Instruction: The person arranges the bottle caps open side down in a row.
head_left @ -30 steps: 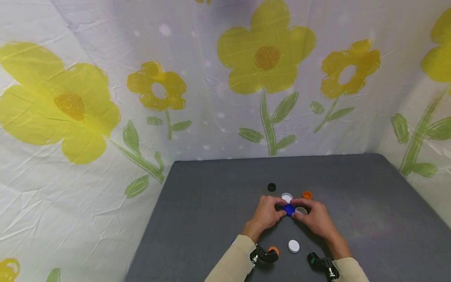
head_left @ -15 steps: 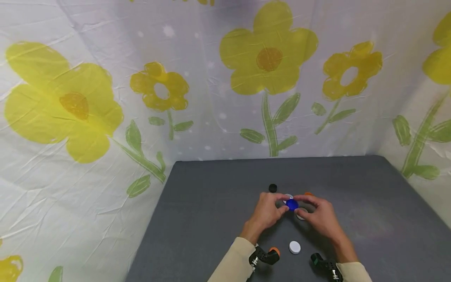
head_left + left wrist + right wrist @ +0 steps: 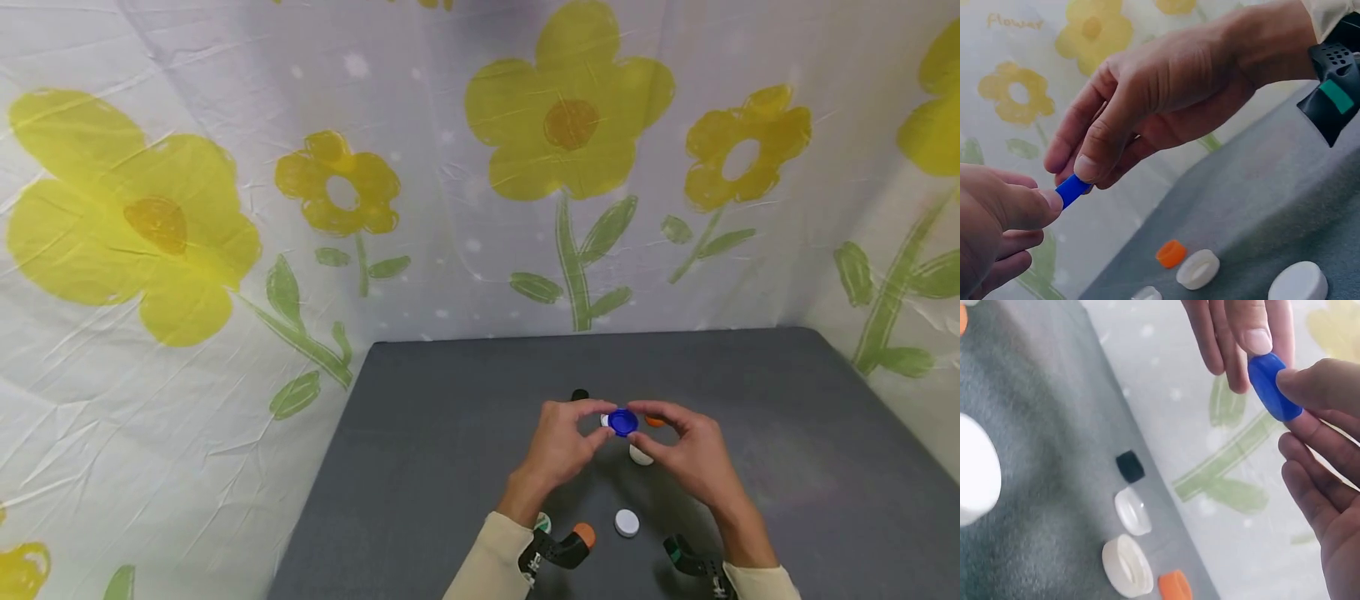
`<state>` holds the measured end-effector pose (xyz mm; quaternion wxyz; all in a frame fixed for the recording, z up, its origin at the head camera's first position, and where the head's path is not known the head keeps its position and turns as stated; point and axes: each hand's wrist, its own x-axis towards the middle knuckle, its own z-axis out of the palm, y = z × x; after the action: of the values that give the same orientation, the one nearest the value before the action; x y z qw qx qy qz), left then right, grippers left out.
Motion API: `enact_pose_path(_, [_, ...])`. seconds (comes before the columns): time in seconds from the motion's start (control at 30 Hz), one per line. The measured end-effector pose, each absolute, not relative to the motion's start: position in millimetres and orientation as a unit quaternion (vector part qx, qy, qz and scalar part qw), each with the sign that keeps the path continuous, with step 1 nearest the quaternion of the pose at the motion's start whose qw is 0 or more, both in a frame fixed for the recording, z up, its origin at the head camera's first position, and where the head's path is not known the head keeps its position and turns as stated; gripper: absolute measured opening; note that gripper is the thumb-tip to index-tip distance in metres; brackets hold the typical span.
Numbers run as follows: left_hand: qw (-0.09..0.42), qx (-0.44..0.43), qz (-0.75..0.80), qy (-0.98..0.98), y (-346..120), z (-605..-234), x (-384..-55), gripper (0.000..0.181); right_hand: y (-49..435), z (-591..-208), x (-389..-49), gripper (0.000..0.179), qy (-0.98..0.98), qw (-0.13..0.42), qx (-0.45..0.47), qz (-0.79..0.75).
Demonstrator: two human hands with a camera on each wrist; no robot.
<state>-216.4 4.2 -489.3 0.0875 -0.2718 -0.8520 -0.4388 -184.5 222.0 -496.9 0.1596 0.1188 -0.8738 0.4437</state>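
Observation:
Between my two hands is a blue bottle cap (image 3: 622,422), raised above the grey table with its hollow side toward the head camera. My left hand (image 3: 556,444) pinches its left edge between thumb and fingers. On the opposite edge, my right hand (image 3: 692,454) holds it the same way. The left wrist view shows the blue cap (image 3: 1071,190) nearly edge-on between the two thumbs. In the right wrist view the cap (image 3: 1272,387) is tilted, with a thumb at each end.
Behind the hands on the grey table (image 3: 450,433) lie a black cap (image 3: 580,394), an orange cap (image 3: 655,421) and white caps, one (image 3: 641,455) below the right fingers. Nearer are a white cap (image 3: 627,523) and an orange cap (image 3: 584,534). A flowered cloth (image 3: 435,250) hangs behind.
Both hands have lifted the blue cap up from among the white caps on the table. The right hand has shifted slightly to the right, and a white-and-green cap now shows beside the left wrist.

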Motion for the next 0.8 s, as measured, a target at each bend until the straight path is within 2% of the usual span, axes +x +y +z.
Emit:
enact_pose_path(0.37, [0.123, -0.298, -0.429, -0.844, -17.4, -485.6, -202.1, 0.027, 204.3, -492.5, -168.5, 0.035, -0.847, 0.153, 0.139, 0.49])
enact_pose_path(0.6, [0.116, -0.287, -0.435, -0.845, -30.7, -501.1, -188.2, 0.03, 191.4, -503.7, -160.2, 0.035, -0.854, 0.12, 0.12, 0.491])
enact_pose_path(0.8, [0.155, -0.289, -0.446, -0.832, -36.4, -513.8, -178.8, 0.033, 184.1, -509.3, -158.8, 0.034, -0.863, 0.11, 0.102, 0.483])
